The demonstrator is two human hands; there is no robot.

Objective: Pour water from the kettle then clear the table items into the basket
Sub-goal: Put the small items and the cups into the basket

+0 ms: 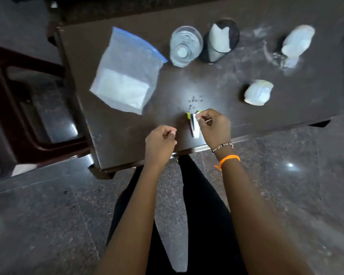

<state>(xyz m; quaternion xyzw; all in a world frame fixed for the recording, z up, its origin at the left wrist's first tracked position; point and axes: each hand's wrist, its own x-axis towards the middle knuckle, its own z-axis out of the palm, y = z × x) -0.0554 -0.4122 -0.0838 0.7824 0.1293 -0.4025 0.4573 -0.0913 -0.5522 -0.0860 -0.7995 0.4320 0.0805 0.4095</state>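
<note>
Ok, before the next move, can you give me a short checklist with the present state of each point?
1. Right hand pinches the small packet near the table's front edge: ok.
2. Left hand free, fingers curled, holding nothing: ok.
3. Glass of water upright, apart from the hands: ok.
4. Black mesh basket upright, its mouth partly taken by a white item: cannot tell if there is room.
5. Zip bag and two white crumpled items not yet cleared: not ok.
6. Kettle in view: not ok.

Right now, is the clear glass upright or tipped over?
Upright: the clear glass stands on the table, its round rim facing the camera, beside the black mesh cup.
</note>
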